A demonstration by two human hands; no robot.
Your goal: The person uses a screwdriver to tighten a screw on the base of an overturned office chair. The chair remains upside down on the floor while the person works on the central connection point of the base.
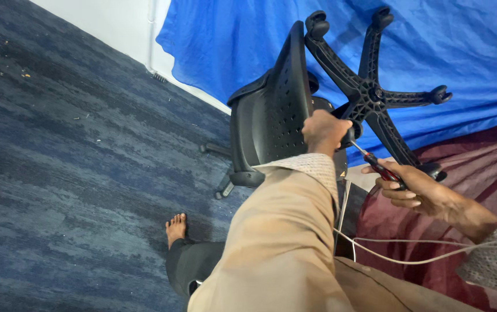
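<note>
- Carpet (75,173): dark blue-grey floor covering that fills the left of the view, with small specks of debris near its upper left part.
- Foot (175,227): bare, resting flat on the carpet, at the bottom centre.
- Chair (271,115): black office chair lying tipped on its side on the carpet, the perforated underside of the seat facing the camera.
- Left hand (323,132): fingers closed around the chair where the seat meets the central column.
- Chair base (370,95): five-armed black star with casters at the tips, raised in the air against the blue cloth (433,52).
- Screwdriver (378,166): red-and-black handle, its metal shaft pointing up-left toward the hub of the base.
- Right hand (419,188): fingers wrapped around the screwdriver's handle, held over the dark red cloth (485,167).
- Cord (410,260): thin pale line running below the right forearm.
</note>
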